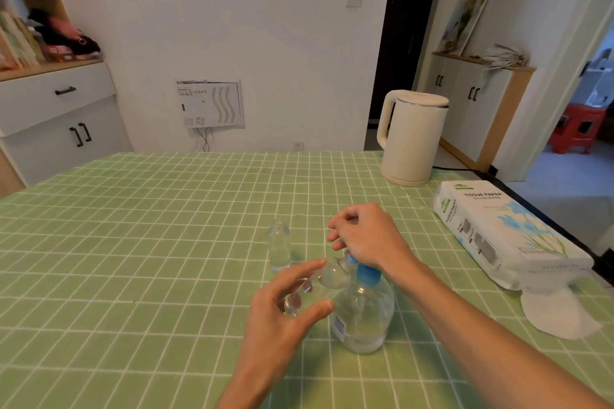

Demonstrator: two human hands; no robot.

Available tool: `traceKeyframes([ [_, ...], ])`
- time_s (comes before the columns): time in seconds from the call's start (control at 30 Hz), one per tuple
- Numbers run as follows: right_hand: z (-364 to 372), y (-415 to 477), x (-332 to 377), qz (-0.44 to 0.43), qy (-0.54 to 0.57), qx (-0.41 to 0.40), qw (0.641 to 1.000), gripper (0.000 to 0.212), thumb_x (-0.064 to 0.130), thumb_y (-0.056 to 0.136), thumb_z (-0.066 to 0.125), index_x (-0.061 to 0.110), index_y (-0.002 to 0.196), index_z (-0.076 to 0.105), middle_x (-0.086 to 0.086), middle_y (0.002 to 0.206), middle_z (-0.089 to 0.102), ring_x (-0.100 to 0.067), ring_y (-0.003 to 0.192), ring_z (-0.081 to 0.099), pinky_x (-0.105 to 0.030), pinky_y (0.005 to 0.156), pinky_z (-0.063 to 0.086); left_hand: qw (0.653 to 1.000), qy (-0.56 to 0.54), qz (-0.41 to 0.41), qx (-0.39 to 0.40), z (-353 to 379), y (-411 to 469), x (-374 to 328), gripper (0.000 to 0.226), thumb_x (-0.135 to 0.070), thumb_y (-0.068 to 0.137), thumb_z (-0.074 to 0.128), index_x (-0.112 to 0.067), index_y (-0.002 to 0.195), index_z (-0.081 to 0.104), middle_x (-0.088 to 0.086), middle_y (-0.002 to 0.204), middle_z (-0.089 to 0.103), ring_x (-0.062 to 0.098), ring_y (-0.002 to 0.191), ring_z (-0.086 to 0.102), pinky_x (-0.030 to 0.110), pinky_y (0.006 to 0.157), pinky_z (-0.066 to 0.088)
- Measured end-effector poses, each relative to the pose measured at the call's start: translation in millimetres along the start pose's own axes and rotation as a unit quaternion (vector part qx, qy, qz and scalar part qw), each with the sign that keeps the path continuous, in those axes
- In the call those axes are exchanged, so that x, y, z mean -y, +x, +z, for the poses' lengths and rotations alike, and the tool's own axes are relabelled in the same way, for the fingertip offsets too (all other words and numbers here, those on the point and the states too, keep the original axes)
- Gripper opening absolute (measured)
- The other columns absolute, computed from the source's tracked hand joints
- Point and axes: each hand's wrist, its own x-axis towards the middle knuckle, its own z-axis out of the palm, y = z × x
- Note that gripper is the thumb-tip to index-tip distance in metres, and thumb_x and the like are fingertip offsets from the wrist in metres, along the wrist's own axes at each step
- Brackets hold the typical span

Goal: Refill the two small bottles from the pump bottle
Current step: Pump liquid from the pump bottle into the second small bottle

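The green tablecloth with its white grid covers the whole table, and the work sits near its front middle. Largest of the bystanders are the cream electric kettle at the far right and the white plastic-wrapped pack of tissues lying near the right edge — its wrapper reads "TISSUE PAPER" on the top and again along the side, with a small green logo and smaller print too fine to read.

The clear round-bodied pump bottle with a blue collar stands upright, low on liquid, a white-and-blue label on its side whose text is illegible. The right hand rests on top of the pump head, fingers curled loosely, palm bearing down on it. The left hand holds a small clear bottle tilted on its side, pinched between thumb and fingers, its mouth brought up close to the pump spout; whether the spout is inside the neck cannot be told. A second small clear bottle stands upright just behind, apart from both hands, with some liquid in its base.

This looks like the filling of the first small bottle — pump strokes under way or about to begin. The next move calls for steady downward presses while the held mouth stays lined up under the spout, then swapping to the standing one.
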Motion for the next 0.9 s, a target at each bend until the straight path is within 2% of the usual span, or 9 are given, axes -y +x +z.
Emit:
traceKeyframes([
  [0.13, -4, 0, 8, -0.022, -0.064, 0.013, 0.998, 0.019, 0.021, 0.101, 0.058, 0.021, 0.091, 0.074, 0.001, 0.084, 0.081, -0.019, 0.078, 0.079, -0.044, 0.08, 0.065, 1.0, -0.009, 0.002, 0.001, -1, 0, -5, 0.054, -0.02, 0.076, 0.093, -0.048, 0.119, 0.077, -0.016, 0.122, 0.079, 0.012, 0.116, 0.074, 0.05, 0.106, 0.057],
  [0.23, -4, 2, 9, -0.029, -0.074, 0.011, 0.997, 0.02, 0.021, 0.101, 0.057, 0.019, 0.092, 0.075, 0.0, 0.085, 0.081, -0.022, 0.079, 0.079, -0.046, 0.078, 0.065, 1.0, -0.004, 0.003, 0.002, -2, 1, -6, 0.055, -0.014, 0.079, 0.093, -0.045, 0.121, 0.077, -0.017, 0.124, 0.079, 0.012, 0.116, 0.073, 0.05, 0.107, 0.056],
  [0.3, -4, 3, 6, -0.017, -0.047, 0.006, 0.999, 0.022, 0.018, 0.101, 0.057, 0.014, 0.091, 0.076, -0.001, 0.084, 0.081, -0.019, 0.077, 0.079, -0.042, 0.075, 0.066, 1.0, -0.003, -0.002, 0.0, -2, 1, -5, 0.056, -0.01, 0.079, 0.092, -0.045, 0.12, 0.077, -0.017, 0.123, 0.079, 0.013, 0.116, 0.074, 0.051, 0.106, 0.056],
  [0.4, -2, 4, 0, 0.004, -0.008, 0.004, 1.0, 0.023, 0.019, 0.103, 0.057, 0.017, 0.09, 0.076, 0.001, 0.085, 0.081, -0.011, 0.073, 0.079, -0.027, 0.066, 0.062, 1.0, 0.005, -0.008, -0.001, -1, 1, -3, 0.056, -0.008, 0.079, 0.092, -0.045, 0.119, 0.078, -0.017, 0.122, 0.079, 0.012, 0.114, 0.074, 0.052, 0.105, 0.056],
  [0.53, 2, 3, -4, 0.016, 0.006, 0.013, 1.0, 0.024, 0.018, 0.103, 0.056, 0.018, 0.089, 0.076, 0.002, 0.086, 0.081, -0.01, 0.072, 0.078, -0.019, 0.06, 0.056, 1.0, 0.002, -0.007, -0.001, 0, 0, -1, 0.055, -0.005, 0.078, 0.091, -0.041, 0.118, 0.079, -0.018, 0.121, 0.08, 0.007, 0.114, 0.073, 0.048, 0.106, 0.056],
  [0.7, 1, 1, -2, 0.01, -0.007, 0.004, 1.0, 0.024, 0.019, 0.102, 0.056, 0.018, 0.09, 0.076, 0.002, 0.083, 0.081, -0.01, 0.07, 0.078, -0.031, 0.072, 0.064, 1.0, 0.01, -0.003, 0.003, 0, -2, -4, 0.057, -0.007, 0.078, 0.091, -0.047, 0.116, 0.078, -0.02, 0.119, 0.079, 0.003, 0.112, 0.072, 0.038, 0.105, 0.057],
  [0.77, 0, 0, 0, 0.008, -0.021, 0.004, 1.0, 0.023, 0.02, 0.102, 0.056, 0.016, 0.091, 0.076, 0.002, 0.083, 0.081, -0.012, 0.071, 0.078, -0.038, 0.078, 0.066, 1.0, 0.008, -0.001, 0.002, 0, -1, -4, 0.056, -0.011, 0.078, 0.093, -0.049, 0.116, 0.077, -0.019, 0.119, 0.079, 0.005, 0.111, 0.073, 0.04, 0.105, 0.057],
  [0.9, -3, 0, 8, -0.007, -0.067, 0.017, 0.998, 0.022, 0.023, 0.099, 0.057, 0.016, 0.09, 0.075, -0.002, 0.084, 0.081, -0.022, 0.078, 0.079, -0.048, 0.081, 0.065, 1.0, 0.001, 0.006, 0.002, 1, 0, -7, 0.053, -0.036, 0.068, 0.09, -0.05, 0.118, 0.076, -0.016, 0.12, 0.08, 0.012, 0.114, 0.073, 0.048, 0.104, 0.058],
])
